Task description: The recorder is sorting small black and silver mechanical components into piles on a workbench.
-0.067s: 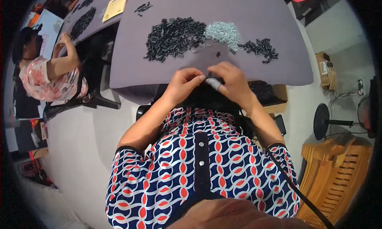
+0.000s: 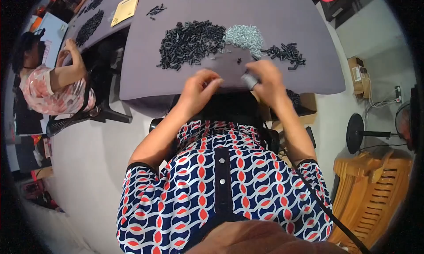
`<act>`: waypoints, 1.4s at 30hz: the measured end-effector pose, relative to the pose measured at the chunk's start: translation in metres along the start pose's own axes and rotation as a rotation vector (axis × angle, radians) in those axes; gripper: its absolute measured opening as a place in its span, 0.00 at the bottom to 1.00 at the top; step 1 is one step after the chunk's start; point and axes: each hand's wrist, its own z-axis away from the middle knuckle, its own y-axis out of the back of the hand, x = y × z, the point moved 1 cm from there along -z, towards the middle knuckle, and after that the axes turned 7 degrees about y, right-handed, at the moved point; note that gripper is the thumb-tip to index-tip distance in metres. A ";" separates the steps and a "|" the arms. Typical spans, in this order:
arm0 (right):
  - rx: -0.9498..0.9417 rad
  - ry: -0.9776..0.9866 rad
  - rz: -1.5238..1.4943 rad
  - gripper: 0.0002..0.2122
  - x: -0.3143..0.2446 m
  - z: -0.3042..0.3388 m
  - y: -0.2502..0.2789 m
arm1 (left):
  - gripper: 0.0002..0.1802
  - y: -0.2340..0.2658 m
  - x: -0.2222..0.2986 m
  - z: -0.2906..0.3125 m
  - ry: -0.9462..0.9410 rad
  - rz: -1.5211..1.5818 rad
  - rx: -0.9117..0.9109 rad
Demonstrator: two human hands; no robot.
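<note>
On the counter [image 2: 143,77], black pieces [image 2: 190,44] and silver pieces [image 2: 245,37] are heaped, seemingly for easy reach. Whether anything is gripped by the left hand [image 2: 198,90], fingers curled, or the blurred right hand [image 2: 269,81], beside a grey wrap [image 2: 249,81], cannot be told.

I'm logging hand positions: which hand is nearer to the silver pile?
Right. The right hand is just in front of the silver pile, slightly to its right; the left hand is farther off, in front and to its left.
</note>
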 end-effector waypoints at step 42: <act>-0.098 -0.046 0.392 0.23 0.043 0.011 0.036 | 0.07 0.007 -0.032 -0.019 -0.345 -0.389 0.295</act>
